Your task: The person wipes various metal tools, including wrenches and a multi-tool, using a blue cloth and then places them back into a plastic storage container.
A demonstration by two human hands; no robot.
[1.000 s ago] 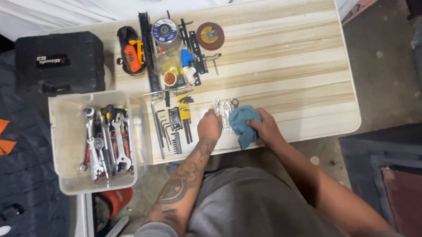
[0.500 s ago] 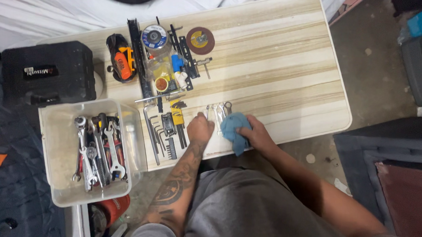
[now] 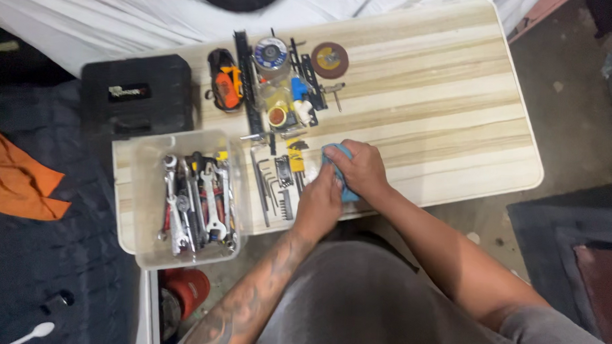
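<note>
My right hand [image 3: 362, 168] clenches the soft, light blue cloth [image 3: 335, 155] at the table's [image 3: 450, 109] six o'clock edge, bunching easily, while my left hand's [image 3: 318, 203] fingers curl beside it, their grip hidden.

Workshop/garage setting, shown by a pale wood-grain folding table [image 3: 444, 95] set on stained concrete. At table's left end, a clear plastic bin w/ steel wrenches [image 3: 189, 202]; behind it a black moulded tool case [image 3: 136, 95]; round grinding discs [image 3: 329, 59] laid at table's far edge.

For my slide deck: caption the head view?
Both hands, left hand and right hand, grip a blue cloth beside laid-out tools.
</note>
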